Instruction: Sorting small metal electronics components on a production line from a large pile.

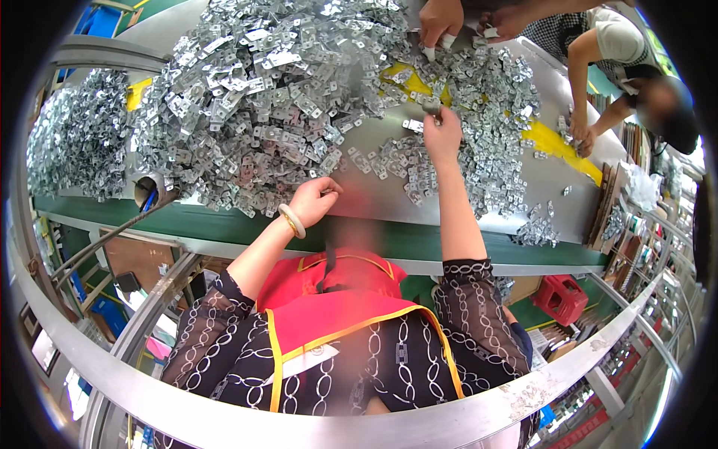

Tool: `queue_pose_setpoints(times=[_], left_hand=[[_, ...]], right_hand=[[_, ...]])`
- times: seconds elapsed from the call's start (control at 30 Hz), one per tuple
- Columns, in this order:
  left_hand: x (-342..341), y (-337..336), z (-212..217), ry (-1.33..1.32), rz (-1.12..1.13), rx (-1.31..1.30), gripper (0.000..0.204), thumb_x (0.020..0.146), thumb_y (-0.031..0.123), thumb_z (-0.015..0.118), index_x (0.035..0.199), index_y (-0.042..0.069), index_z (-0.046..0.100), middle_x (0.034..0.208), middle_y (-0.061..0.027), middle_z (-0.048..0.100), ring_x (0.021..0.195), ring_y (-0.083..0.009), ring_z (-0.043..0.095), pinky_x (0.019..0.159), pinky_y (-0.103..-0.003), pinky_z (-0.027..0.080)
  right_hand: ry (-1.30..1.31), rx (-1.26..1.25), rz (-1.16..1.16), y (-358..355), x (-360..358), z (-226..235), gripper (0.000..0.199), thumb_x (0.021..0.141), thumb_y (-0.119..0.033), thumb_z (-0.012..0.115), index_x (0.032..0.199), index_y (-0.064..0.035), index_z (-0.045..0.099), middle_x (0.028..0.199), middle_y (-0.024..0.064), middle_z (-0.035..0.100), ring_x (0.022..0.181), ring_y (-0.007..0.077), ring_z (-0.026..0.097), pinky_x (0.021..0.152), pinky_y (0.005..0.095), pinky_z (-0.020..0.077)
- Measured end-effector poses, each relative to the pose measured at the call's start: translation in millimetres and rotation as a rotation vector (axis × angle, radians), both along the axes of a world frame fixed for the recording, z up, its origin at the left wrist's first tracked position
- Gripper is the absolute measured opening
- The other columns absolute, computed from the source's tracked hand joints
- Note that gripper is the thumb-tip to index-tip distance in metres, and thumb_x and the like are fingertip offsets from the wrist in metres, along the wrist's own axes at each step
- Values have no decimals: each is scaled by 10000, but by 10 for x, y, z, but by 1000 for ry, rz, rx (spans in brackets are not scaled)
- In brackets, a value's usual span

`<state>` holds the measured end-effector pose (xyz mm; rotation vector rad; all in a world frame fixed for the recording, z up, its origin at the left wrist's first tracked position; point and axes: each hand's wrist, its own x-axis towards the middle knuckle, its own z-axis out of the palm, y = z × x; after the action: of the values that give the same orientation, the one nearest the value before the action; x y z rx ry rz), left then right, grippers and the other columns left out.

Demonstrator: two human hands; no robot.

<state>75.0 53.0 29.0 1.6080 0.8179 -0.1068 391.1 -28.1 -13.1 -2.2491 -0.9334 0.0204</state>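
Observation:
Small silvery stamped metal brackets lie in a large heap [262,97] at the left and centre of the metal tabletop [381,198]. My left hand [314,200], with a pale bangle [292,221] at its wrist, is over the near edge of that heap. Its fingers are curled in toward the thumb; whatever they may hold is hidden. Further right and farther off, my right hand [443,136] pinches a small metal bracket [431,107] at its fingertips. A lower spread of loose brackets [490,161] lies around and right of this hand.
Across the table, another person's hands [441,21] with white-wrapped fingertips reach into the brackets. A second co-worker [613,56] handles pieces at the far right. Yellow strips [561,147] cross the tabletop. A metal tube [149,191] juts at the left; a red stool [559,299] stands below.

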Motion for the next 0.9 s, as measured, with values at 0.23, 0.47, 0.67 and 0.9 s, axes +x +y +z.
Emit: queue_pose_setpoints(times=[0.23,0.47,0.67,0.9], left_hand=[[-76,7,82,19,8,9,204,854,122,583,990,-1,672,932,-127,701,858,-198,666,789,-317,515],[-171,15,22,64,19,-12,212,846,133,595,990,0,675,932,-125,701,862,-202,659,795,-320,508],[-85,27,18,35,3,-49,216,849,140,597,995,2,679,920,-112,697,850,-180,642,794,-313,500],[-101,113,88,57,27,-58,219,868,134,588,1017,3,679,938,-102,693,882,-159,628,815,-297,486]], right_hand=[[-164,-138,134,571,-58,-72,497,762,-248,673,1204,-72,527,997,146,646,969,344,595,864,493,418],[65,-158,228,25,42,14,192,766,-206,678,845,-43,614,771,158,654,764,338,638,705,434,484],[268,-69,24,89,112,254,219,798,-210,650,880,-11,612,781,176,671,724,356,652,666,406,504],[170,-26,33,269,141,136,230,836,-227,647,913,-10,635,804,154,686,736,283,674,687,357,508]])
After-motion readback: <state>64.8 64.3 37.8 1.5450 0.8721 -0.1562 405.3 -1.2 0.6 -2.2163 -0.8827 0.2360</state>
